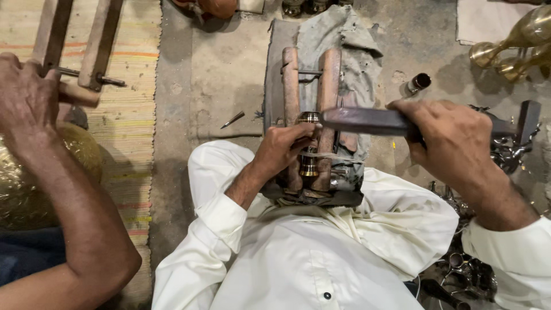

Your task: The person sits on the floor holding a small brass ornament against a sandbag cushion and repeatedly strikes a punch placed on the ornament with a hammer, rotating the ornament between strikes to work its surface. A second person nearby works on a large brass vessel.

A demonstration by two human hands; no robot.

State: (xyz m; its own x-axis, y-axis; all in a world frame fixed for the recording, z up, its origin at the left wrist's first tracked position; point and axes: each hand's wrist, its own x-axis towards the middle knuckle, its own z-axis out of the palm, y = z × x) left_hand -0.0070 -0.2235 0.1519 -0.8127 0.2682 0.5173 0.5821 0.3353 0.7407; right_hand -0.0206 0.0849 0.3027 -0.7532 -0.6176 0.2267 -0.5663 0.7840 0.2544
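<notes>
A small brass piece (310,118) stands clamped between two wooden bars (329,80) of a vise that rests on grey cloth against my lap. My left hand (281,146) has its fingers closed on the side of the brass piece, just below its rim. My right hand (453,143) grips a dark metal hammer (361,120) held level, its end right beside the top of the brass piece. White sleeves cover both my arms.
At left, a co-worker's hand (26,97) works at another wooden clamp (74,46) over a striped mat (132,115), beside a round golden vessel (34,172). A pointed tool (232,119) and a small metal tube (419,82) lie on the floor. Brass vases (516,46) stand top right. Metal tools (465,270) are heaped at right.
</notes>
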